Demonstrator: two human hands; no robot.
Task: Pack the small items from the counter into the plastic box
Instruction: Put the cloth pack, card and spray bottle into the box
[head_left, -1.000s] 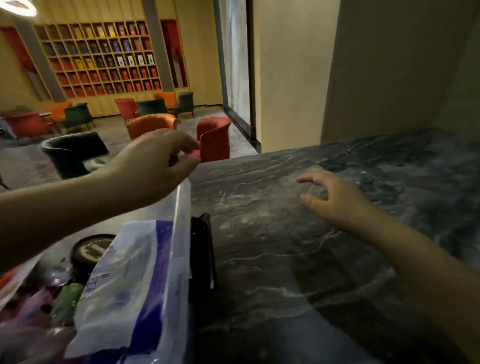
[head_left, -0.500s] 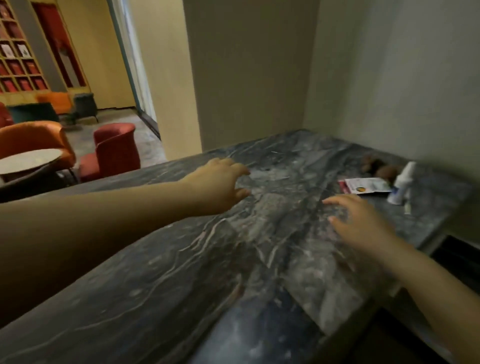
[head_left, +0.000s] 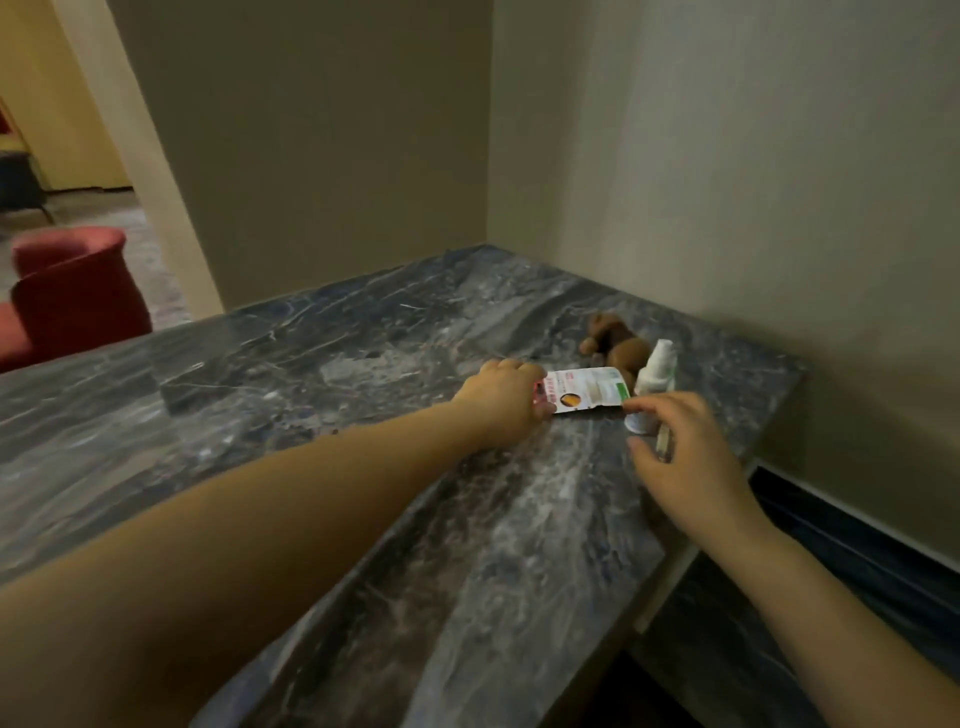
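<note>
A white packet (head_left: 587, 388) with a red end and an orange spot lies flat on the dark marble counter (head_left: 363, 493), near the far right corner. My left hand (head_left: 506, 402) is curled over the packet's left end, thumb under its edge. My right hand (head_left: 680, 457) hovers with fingers apart just in front of a small white bottle (head_left: 657, 371), its forefinger near the packet's right corner. A brown plush toy (head_left: 613, 340) lies behind the packet and the bottle. The plastic box is out of view.
A thin pale stick (head_left: 662, 441) lies beside the bottle, partly behind my right fingers. Walls close the counter at the back and right. The counter's edge drops off at the right front. A red armchair (head_left: 72, 291) stands beyond the counter at the left.
The view has swung right, away from the box and its contents. Both hands have reached forward to the far corner; the left one has closed on the packet's end.
</note>
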